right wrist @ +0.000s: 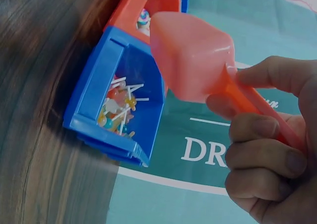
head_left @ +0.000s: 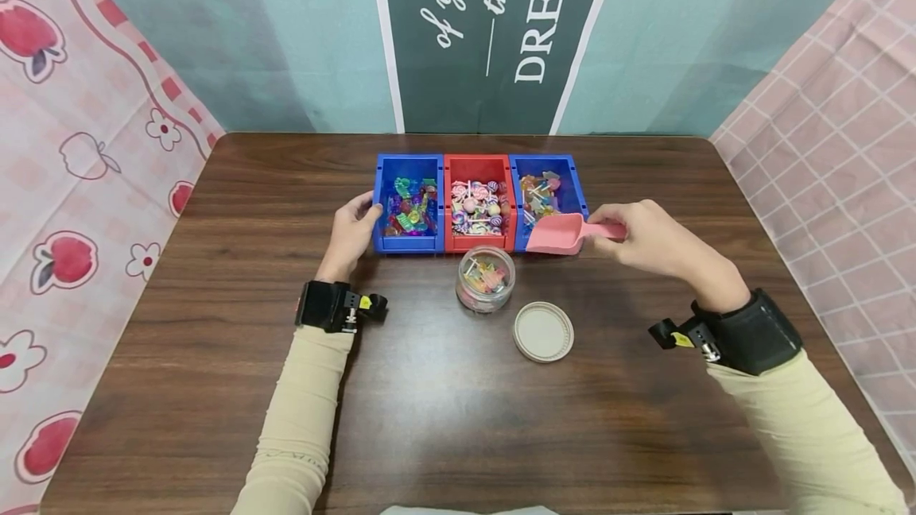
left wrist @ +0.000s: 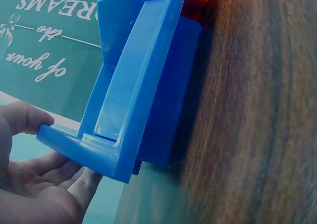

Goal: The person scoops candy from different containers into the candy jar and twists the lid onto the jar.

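Left grip [head_left: 351, 233] pinches the nine-o'clock boxy blue plastic bin [head_left: 409, 245], seemingly steadying it; right grip [head_left: 646, 237] clasps a shovel-shaped pink plastic scoop [head_left: 556, 234].

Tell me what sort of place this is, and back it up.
Probably a staged tabletop recording setup rather than a lived-in room: an apple-print cloth and a lettered teal backdrop line the left and far sides of the wood-grain table, and the person wears wrist cameras.
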{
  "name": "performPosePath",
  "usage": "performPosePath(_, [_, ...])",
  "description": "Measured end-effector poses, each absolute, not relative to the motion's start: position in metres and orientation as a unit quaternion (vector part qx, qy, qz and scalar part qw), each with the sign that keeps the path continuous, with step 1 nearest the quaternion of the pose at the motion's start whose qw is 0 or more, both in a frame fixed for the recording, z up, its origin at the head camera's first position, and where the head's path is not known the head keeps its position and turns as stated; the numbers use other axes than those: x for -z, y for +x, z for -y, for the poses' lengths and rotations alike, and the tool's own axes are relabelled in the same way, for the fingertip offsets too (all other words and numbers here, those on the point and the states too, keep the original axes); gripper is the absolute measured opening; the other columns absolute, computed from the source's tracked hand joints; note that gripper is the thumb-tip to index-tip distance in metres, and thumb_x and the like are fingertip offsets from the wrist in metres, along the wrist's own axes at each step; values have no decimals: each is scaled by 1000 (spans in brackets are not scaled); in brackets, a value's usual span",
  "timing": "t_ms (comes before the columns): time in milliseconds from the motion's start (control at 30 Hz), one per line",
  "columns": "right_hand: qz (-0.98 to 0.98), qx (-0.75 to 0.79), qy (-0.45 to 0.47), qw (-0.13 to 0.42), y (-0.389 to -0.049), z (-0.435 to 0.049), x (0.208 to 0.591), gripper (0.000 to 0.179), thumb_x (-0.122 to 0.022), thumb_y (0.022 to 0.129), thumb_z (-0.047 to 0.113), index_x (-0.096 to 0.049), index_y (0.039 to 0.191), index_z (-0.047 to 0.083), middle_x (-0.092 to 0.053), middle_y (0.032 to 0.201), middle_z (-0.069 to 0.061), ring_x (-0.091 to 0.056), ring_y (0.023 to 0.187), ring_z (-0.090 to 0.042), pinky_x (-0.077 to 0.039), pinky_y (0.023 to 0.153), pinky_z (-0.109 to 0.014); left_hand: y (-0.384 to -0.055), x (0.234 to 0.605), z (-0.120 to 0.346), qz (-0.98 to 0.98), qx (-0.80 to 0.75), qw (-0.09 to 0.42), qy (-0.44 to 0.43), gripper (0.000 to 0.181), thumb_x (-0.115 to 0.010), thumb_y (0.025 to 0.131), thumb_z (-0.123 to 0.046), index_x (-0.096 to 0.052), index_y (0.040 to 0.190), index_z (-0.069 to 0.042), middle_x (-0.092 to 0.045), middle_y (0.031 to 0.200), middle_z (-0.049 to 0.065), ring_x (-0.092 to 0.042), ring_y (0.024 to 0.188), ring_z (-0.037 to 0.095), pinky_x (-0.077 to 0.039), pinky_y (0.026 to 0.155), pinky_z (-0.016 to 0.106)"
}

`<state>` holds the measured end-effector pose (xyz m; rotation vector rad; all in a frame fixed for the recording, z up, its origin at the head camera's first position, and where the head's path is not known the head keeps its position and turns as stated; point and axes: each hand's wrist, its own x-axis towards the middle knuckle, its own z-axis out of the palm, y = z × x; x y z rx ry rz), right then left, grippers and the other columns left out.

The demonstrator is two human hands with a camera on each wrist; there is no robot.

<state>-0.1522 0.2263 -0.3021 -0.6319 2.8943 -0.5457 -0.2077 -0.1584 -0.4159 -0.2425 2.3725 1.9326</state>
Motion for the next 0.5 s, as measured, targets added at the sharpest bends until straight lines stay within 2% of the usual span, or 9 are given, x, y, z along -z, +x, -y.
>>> performPosePath(200, [-968, 170, -175, 66, -163, -229, 304, 23, -63, 89, 15, -67, 98, -5, -48, 60, -2, -39, 55, -13, -29, 52, -24, -209, 415, 157, -773, -628, 37, -78, 45, -45, 101, -16, -42, 143, 1, -50, 143, 21, -50, 128, 29, -41, 114, 41])
performPosePath(500, [-977, 138, -132, 98, -181, -223, 303, 33, -55, 93, 20, -69, 101, -9, -59, 66, -11, -47, 59, -20, -34, 55, -29, -207, 415, 158, -779, -621, 40, -82, 46, -45, 101, -18, -40, 144, 0, -48, 145, 20, -48, 132, 29, -39, 115, 40])
